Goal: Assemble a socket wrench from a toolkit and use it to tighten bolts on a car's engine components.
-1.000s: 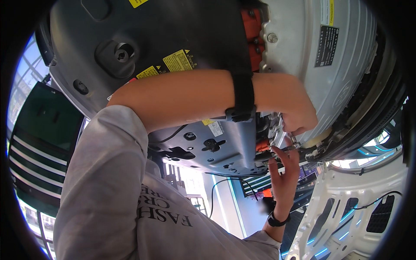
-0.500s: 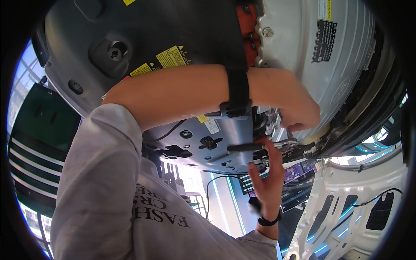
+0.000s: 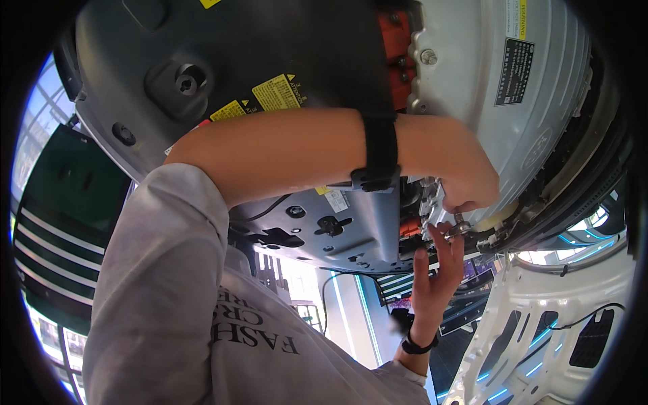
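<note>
My left arm crosses in front of the large dark underside panel [image 3: 270,40]. Curled fingers close my left hand [image 3: 472,185] around the top of a chrome ratchet wrench [image 3: 459,227], partly hidden by the hand, beside the silver metal casing [image 3: 466,81]. From below, my right hand [image 3: 437,277] reaches up with thumb and fingers apart. Its fingertips are at the wrench, touching or very close to it. The wrench's dark handle is not visible now. Metal fittings and an orange part [image 3: 410,227] lie just left of the fingertips.
Orange components [image 3: 396,54] sit between panel and casing. A thin black cable [image 3: 260,214] runs along the panel's lower part. At lower right stands a white metal frame with cutouts [image 3: 540,337]; a dark green striped panel [image 3: 67,229] is at far left.
The wrench's dark handle, pointing left before, has swung out of sight. My right hand has moved up and right with it. My left hand stays closed near the same spot.
</note>
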A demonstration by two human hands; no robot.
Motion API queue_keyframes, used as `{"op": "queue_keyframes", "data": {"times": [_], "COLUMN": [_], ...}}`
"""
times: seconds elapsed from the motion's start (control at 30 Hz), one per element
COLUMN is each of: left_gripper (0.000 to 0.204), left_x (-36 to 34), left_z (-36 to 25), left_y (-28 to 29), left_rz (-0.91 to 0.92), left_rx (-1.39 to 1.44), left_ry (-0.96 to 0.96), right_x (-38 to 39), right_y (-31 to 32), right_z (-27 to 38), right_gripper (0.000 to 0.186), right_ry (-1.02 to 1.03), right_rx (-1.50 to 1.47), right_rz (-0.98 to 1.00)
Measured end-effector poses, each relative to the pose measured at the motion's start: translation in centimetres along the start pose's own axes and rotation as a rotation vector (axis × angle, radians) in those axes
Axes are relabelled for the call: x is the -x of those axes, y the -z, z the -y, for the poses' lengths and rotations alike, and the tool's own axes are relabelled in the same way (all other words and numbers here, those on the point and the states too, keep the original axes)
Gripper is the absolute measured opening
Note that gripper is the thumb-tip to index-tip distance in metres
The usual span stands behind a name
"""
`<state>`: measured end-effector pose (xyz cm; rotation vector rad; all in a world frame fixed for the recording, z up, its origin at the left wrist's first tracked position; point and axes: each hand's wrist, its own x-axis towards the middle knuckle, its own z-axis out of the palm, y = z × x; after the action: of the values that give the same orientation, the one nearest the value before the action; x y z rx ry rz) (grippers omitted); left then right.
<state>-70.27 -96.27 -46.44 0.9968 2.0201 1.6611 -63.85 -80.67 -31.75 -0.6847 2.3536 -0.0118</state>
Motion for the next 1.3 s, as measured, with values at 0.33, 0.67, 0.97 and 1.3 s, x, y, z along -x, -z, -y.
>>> {"op": "queue_keyframes", "data": {"times": [0.33, 0.67, 0.97, 1.3], "left_gripper": [0.010, 0.019, 0.011, 0.013], "left_x": [0.6, 0.0, -0.4, 0.3], "left_z": [0.7, 0.6, 0.6, 0.8], "left_y": [-1.1, -0.8, -0.9, -0.5], "left_rz": [-0.235, -0.116, -0.075, -0.198], "left_rx": [0.132, 0.055, -0.019, 0.130], "left_ry": [-0.123, -0.153, -0.101, -0.184], "right_x": [-1.0, 0.1, -1.4, -1.4], "right_y": [2.4, -0.6, 2.0, 2.5], "right_z": [-3.7, 1.0, -2.3, -3.3], "right_gripper": [0.030, 0.031, 0.027, 0.022], "right_ry": [0.077, 0.005, 0.105, 0.056], "right_rx": [0.370, -0.127, 0.311, 0.153], "right_rz": [-0.037, 0.068, -0.093, -0.001]}}
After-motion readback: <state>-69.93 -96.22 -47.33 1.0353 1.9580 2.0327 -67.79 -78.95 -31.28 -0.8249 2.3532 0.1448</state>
